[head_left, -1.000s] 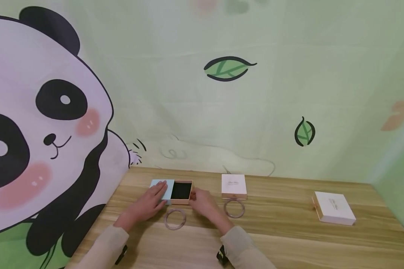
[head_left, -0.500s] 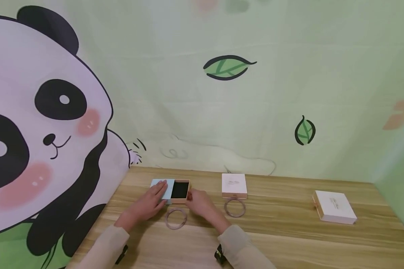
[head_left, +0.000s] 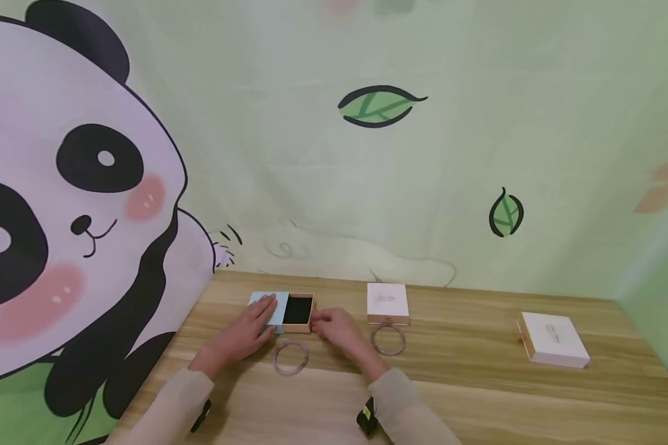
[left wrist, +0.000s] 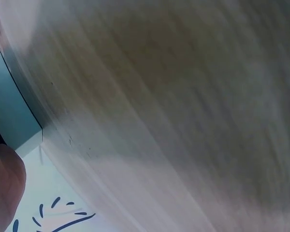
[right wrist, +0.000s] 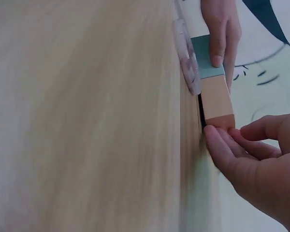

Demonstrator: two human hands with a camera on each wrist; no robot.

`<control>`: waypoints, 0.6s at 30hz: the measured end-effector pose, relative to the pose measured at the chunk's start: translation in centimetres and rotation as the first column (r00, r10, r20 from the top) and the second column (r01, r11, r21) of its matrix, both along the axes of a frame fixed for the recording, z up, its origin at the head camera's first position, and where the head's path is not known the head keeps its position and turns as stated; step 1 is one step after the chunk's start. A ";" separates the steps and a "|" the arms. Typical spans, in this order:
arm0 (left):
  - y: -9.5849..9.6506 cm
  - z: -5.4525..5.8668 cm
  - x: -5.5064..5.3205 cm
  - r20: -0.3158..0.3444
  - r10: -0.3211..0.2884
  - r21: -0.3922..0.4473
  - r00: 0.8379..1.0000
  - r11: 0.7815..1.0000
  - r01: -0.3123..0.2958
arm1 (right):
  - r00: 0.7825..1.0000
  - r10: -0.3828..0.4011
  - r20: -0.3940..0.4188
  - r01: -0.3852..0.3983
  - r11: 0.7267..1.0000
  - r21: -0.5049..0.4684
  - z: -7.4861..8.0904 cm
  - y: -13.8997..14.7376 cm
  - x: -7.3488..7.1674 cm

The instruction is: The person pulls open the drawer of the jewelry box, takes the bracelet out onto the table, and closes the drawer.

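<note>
Head view — left hand (head_left: 245,326) rests straight-fingered atop the blue box (head_left: 281,306). Right hand (head_left: 336,329) touches its drawer (head_left: 299,310) — can't tell if pinching.

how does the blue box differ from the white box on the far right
The blue box is partly open, its black lining showing; the white box is closed.
The blue box has a light blue cover, while the white box has a white top with dark print.
The left hand rests on the blue box; neither hand touches the white box.
Both lie flat on the wooden table.
</note>
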State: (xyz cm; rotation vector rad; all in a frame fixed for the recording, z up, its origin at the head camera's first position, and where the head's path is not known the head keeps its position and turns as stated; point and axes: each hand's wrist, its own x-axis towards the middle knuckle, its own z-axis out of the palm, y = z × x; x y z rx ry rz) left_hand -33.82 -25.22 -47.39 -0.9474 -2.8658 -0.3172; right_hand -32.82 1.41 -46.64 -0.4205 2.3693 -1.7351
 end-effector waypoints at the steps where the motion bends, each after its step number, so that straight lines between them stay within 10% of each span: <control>1: 0.0 0.1 0.0 -0.003 -0.001 0.000 1.000 1.000 0.001 | 0.998 -0.007 0.060 0.012 0.997 -0.078 0.0 0.0 0.0; 4: 0.1 0.3 0.1 -0.001 0.001 -0.003 1.000 1.000 -0.001 | 0.981 0.001 0.196 0.050 0.966 -0.253 -0.1 0.0 0.1; 18: -0.1 0.2 -0.3 -0.026 -0.007 0.007 1.000 1.000 0.007 | 0.942 0.079 0.327 0.060 0.917 -0.394 0.3 -0.7 -0.2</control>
